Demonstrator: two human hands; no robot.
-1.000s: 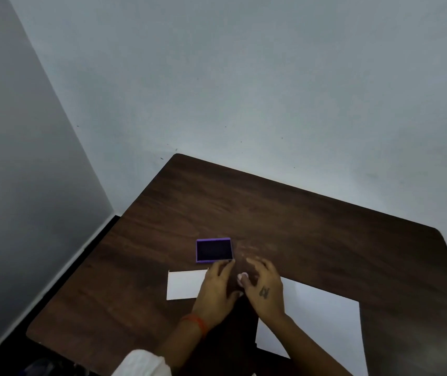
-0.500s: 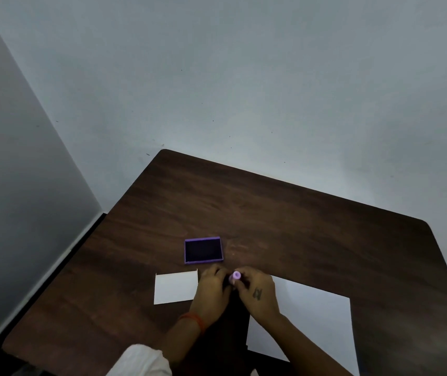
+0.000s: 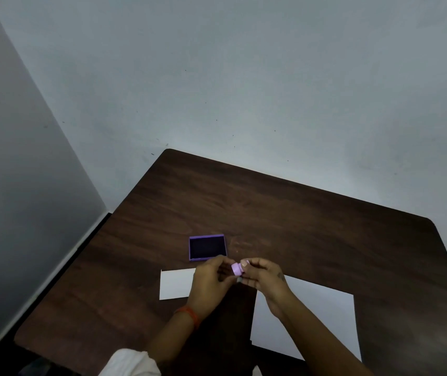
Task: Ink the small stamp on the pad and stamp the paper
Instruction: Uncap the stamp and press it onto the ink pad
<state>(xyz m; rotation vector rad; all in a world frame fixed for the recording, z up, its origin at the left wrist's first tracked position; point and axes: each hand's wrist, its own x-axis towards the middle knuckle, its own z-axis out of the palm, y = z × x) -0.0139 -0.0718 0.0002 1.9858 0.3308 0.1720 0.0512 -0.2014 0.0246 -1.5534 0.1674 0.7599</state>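
We pinch the stamp (image 3: 236,268) in the right hand (image 3: 264,278), left hand (image 3: 211,278) curled beside it. Next, press it squarely onto the pad (image 3: 207,247), just beyond.

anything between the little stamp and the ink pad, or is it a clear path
Nothing visible blocks it. The small stamp is held between the right hand and left hand, just near of the open ink pad. Only bare table lies around the pad, and its inked surface is uncovered.
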